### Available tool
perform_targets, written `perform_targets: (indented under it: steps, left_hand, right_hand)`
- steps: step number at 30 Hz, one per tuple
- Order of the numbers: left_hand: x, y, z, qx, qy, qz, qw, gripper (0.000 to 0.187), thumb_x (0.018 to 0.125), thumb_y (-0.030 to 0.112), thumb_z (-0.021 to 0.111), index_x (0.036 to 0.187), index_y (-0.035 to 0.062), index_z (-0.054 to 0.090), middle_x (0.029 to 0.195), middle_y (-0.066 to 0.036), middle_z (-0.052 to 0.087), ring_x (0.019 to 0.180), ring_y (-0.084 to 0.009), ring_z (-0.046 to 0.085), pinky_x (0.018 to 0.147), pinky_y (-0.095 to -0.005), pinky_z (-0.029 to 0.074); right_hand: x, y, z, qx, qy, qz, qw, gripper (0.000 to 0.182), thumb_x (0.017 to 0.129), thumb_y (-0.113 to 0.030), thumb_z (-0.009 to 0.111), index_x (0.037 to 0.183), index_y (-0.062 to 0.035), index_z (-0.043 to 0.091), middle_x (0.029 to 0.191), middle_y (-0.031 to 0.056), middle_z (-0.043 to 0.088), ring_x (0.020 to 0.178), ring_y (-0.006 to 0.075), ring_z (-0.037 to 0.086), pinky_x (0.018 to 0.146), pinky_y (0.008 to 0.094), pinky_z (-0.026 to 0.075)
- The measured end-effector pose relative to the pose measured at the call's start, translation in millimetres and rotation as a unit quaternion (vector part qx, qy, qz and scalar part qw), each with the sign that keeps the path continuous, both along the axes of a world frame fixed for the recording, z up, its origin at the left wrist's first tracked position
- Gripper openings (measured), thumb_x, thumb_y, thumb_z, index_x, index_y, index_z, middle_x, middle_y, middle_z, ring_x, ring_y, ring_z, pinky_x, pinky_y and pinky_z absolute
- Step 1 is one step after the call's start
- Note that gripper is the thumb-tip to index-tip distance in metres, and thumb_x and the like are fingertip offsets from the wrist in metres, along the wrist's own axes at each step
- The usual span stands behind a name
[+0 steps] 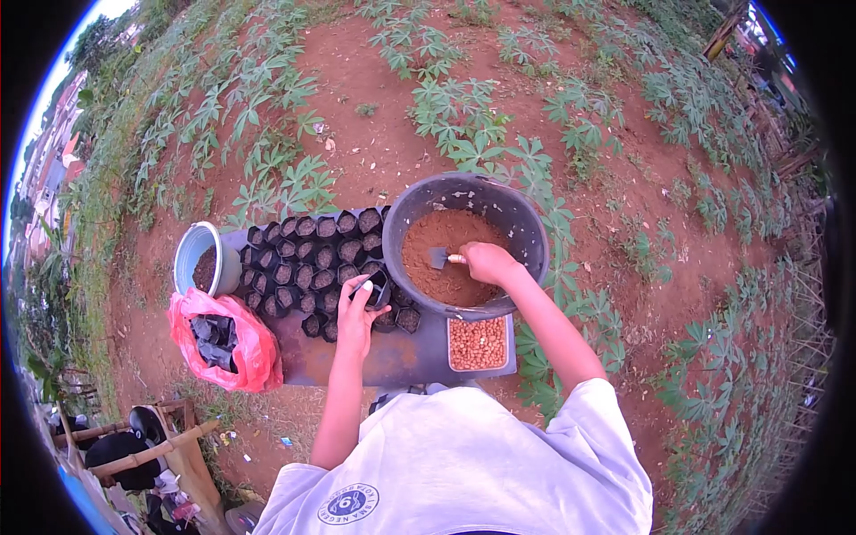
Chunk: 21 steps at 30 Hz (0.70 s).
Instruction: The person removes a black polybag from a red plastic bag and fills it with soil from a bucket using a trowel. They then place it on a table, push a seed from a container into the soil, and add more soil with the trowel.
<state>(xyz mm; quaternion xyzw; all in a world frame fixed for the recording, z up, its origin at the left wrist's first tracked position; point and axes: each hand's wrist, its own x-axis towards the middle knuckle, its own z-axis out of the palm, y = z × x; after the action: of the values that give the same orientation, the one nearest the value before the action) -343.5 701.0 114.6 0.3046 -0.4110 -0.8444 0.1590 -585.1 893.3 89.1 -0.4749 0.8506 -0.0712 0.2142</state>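
Note:
My right hand (490, 263) is closed round the handle of a small trowel (439, 257), inside a large dark bucket (404, 192) of reddish-brown soil (455, 230). The trowel's blade lies over the soil. My left hand (358, 312) holds a small black planting bag (378, 289) by its side, just left of the bucket. Rows of black bags filled with soil (305, 251) stand beyond and left of that hand. A clear square tub of orange-brown seeds (479, 344) sits just below the bucket.
The dark table (312, 361) carries a pale blue pail (230, 269) with soil and a pink plastic bag (263, 348) holding black bags at its left. Leafy plants (459, 111) grow beyond it. A bamboo structure (178, 441) stands at the lower left.

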Motion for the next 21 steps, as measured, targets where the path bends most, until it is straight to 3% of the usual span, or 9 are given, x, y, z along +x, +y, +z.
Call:
perform_targets:
  steps: [12,21]
  left_hand:
    - [-0.1,-9.4,8.7,-0.022,0.029,-0.008,0.999,0.031,0.097,0.018,0.056,0.128,0.0098,0.053,0.113,-0.004,0.057,0.094,-0.0120,0.060,0.078,-0.0336,0.056]
    - [-29.0,-4.6,18.3,-0.177,-0.011,-0.022,0.984,0.033,0.098,0.018,0.053,0.130,0.0102,0.058,0.121,-0.005,0.054,0.101,-0.0124,0.058,0.079,-0.0318,0.057]
  right_hand:
    - [-5.5,16.7,12.1,-0.012,-0.001,-0.023,1.000,0.016,0.085,-0.006,0.051,0.095,-0.0028,0.063,0.098,0.0190,0.067,0.096,0.0369,0.066,0.084,0.0468,0.052]
    - [-8.7,38.8,65.2,-0.074,0.000,-0.018,0.997,0.012,0.088,-0.006,0.052,0.095,-0.0017,0.061,0.097,0.0195,0.064,0.096,0.0385,0.063,0.084,0.0478,0.050]
